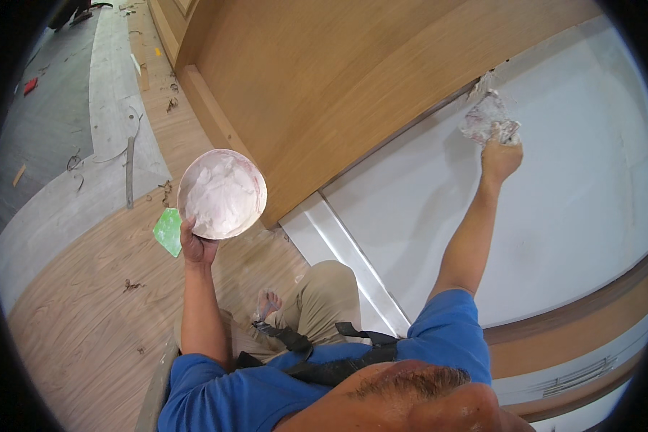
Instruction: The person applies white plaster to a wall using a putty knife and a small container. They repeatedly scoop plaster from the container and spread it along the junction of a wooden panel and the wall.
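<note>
The white wall panel point(554, 216) fills the space ahead of your raised right hand point(500, 157), meeting the wooden panel point(324, 79) along a seam just above it. Your left hand point(196, 247), held well apart and lower, grips a bowl of white filler point(222, 193) from beneath, with a green scraper point(169, 230) against its rim. Your right hand closes on a filler-smeared blade point(488, 119) pressed at the seam. Filling appears underway; the next stroke calls for even pressure along the joint.
</note>
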Demonstrator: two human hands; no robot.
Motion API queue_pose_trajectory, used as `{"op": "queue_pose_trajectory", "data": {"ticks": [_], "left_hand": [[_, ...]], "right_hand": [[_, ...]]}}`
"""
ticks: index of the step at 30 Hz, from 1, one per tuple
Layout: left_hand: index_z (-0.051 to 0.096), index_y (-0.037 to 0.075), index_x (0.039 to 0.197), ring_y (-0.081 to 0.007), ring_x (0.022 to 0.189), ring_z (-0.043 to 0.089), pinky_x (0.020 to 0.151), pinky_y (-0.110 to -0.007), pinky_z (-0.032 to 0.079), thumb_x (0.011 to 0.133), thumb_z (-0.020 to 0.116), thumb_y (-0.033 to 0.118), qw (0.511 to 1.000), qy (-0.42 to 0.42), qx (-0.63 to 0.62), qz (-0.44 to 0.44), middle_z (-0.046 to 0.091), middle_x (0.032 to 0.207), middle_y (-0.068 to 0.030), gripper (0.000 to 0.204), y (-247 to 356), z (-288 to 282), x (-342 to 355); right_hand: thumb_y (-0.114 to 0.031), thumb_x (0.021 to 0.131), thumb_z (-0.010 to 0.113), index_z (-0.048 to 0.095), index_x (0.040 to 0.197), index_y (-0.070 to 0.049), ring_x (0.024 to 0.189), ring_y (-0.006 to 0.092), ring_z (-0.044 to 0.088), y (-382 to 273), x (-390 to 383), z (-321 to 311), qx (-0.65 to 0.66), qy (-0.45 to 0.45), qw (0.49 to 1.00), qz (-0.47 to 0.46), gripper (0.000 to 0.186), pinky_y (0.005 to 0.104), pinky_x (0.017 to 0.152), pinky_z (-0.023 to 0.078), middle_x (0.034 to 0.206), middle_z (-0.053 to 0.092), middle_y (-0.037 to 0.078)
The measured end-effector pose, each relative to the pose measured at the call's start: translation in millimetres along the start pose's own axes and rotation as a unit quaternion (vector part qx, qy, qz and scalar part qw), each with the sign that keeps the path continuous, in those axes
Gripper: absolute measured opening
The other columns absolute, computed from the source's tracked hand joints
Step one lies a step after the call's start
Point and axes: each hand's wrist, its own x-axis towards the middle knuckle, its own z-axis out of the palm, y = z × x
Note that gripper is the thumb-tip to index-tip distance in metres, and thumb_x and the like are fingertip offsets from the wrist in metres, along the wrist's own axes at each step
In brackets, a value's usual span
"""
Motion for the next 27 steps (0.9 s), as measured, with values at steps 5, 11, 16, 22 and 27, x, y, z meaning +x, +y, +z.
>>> {"op": "queue_pose_trajectory", "data": {"ticks": [5, 11, 16, 22, 27], "left_hand": [[0.038, 0.005, 0.144, -0.0295, 0.133, 0.046, 0.115, -0.047, 0.033, 0.082, 0.064, 0.026, 1.000, -0.007, -0.007, -0.002, 0.048, 0.144, -0.0123, 0.071, -2.9, 3.5, 0.4], [0.038, 0.005, 0.144, -0.0294, 0.134, 0.045, 0.116, -0.046, 0.032, 0.082, 0.064, 0.026, 1.000, -0.010, -0.004, 0.001, 0.048, 0.145, -0.0125, 0.071, -2.0, 5.5, 1.3], [0.038, 0.004, 0.145, -0.0297, 0.134, 0.044, 0.116, -0.046, 0.032, 0.082, 0.064, 0.026, 1.000, -0.008, -0.001, 0.004, 0.047, 0.145, -0.0126, 0.071, -0.9, 3.0, 0.5], [0.036, 0.004, 0.146, -0.0304, 0.135, 0.044, 0.116, -0.047, 0.032, 0.083, 0.064, 0.027, 1.000, -0.008, -0.003, -0.002, 0.047, 0.145, -0.0129, 0.072, 2.2, 0.2, 1.1], [0.035, 0.005, 0.146, -0.0302, 0.135, 0.043, 0.116, -0.047, 0.032, 0.082, 0.063, 0.027, 1.000, -0.015, 0.000, 0.006, 0.046, 0.146, -0.0127, 0.073, -1.8, 6.0, 2.8]], "right_hand": [[-0.012, 0.081, 0.075, 0.069, 0.091, 0.007, 0.070, 0.0224, 0.066, 25.6, -24.5, 36.9, 0.153, -0.029, 0.981, 0.115, 0.021, 0.0356, 0.068, 0.050, 0.081, 0.071, 0.015], [-0.009, 0.082, 0.075, 0.070, 0.094, 0.009, 0.071, 0.0156, 0.063, 31.2, -26.5, 63.5, 0.313, -0.036, 0.929, 0.193, 0.022, 0.0317, 0.067, 0.050, 0.082, 0.071, 0.011], [-0.020, 0.076, 0.079, 0.069, 0.087, 0.010, 0.072, 0.0332, 0.069, 20.6, -21.6, 53.1, 0.016, -0.051, 0.990, 0.128, 0.034, 0.0415, 0.071, 0.052, 0.080, 0.070, 0.024], [-0.023, 0.073, 0.077, 0.069, 0.080, 0.007, 0.079, 0.0422, 0.068, 16.8, -32.7, 41.6, -0.052, -0.072, 0.986, 0.138, 0.032, 0.0460, 0.076, 0.051, 0.079, 0.069, 0.026], [-0.024, 0.075, 0.075, 0.068, 0.085, 0.005, 0.081, 0.0435, 0.067, 20.8, -58.4, 8.7, -0.081, -0.103, 0.986, 0.098, 0.031, 0.0483, 0.076, 0.051, 0.082, 0.068, 0.025]]}}
